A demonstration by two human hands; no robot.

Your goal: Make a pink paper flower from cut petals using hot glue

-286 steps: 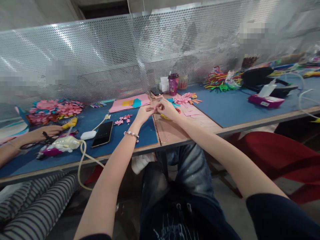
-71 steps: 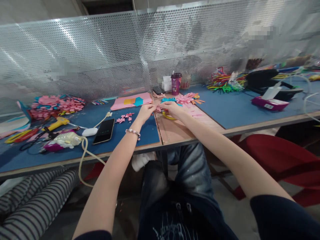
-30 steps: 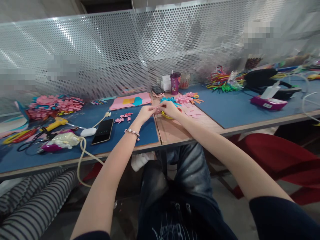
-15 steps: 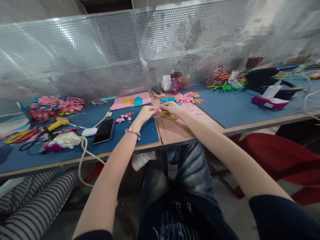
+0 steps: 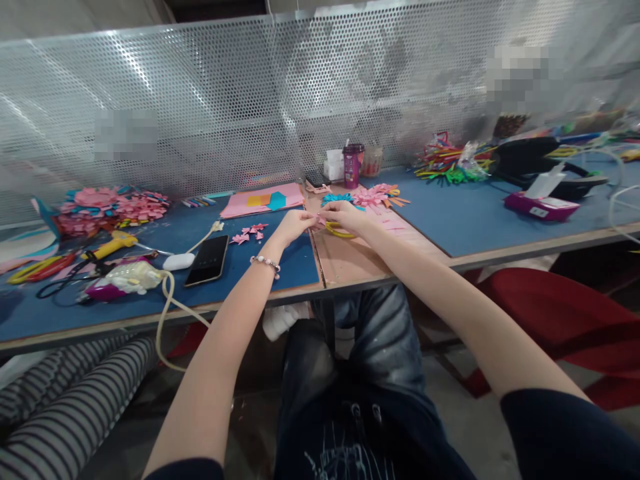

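Observation:
Above the seam of the table, my left hand (image 5: 296, 225) and my right hand (image 5: 341, 215) meet with fingertips pinched on a small pink paper piece (image 5: 319, 221). Most of that piece is hidden by the fingers. Just beneath my right hand lies a yellow loop (image 5: 340, 231), perhaps scissor handles. Behind it are a blue paper fringe (image 5: 336, 198) and a pink fringed paper bunch (image 5: 370, 196). Several small folded pink paper pieces (image 5: 249, 233) rest to the left of my left hand, in front of stacked pink sheets (image 5: 237, 205).
A black phone (image 5: 207, 260), a white case (image 5: 179, 261), a yellow glue gun (image 5: 111, 247) and a cable (image 5: 167, 313) lie at left. A purple cup (image 5: 353, 165) stands behind my hands. A purple tissue box (image 5: 541, 205) sits right. Another person's striped legs (image 5: 85, 407) are at lower left.
The pink paper piece is turned and less of it shows between my fingertips. Both hands stay in nearly the same place.

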